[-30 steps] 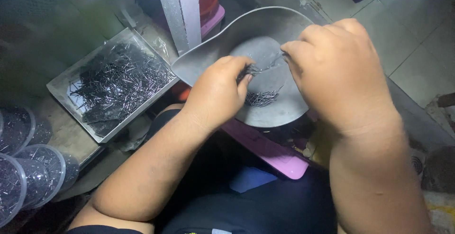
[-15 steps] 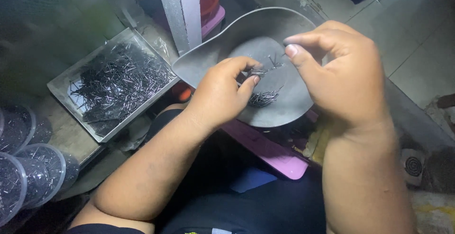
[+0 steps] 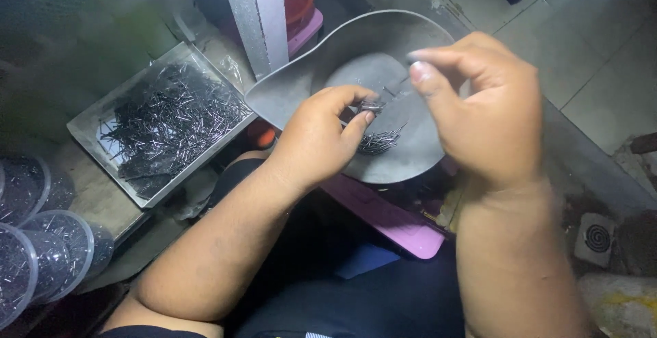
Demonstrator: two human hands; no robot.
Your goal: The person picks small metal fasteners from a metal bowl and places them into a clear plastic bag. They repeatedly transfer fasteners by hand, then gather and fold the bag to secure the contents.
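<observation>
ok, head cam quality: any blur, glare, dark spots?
Head view: dim overall, top left corner murky and soft; right hand slightly motion-blurred at the fingertips; left hand sharper; thin dark metal pins on the grey curved scoop readable; small glare at top right on the pale floor tiles.

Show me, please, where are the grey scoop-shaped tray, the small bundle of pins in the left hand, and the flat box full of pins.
grey tray (image 3: 410,157), head view, bare floor near its front rim.
pin bundle (image 3: 370,106), head view, middle of the bundle at the left fingertips.
flat box of pins (image 3: 92,127), head view, bare left corner.
</observation>
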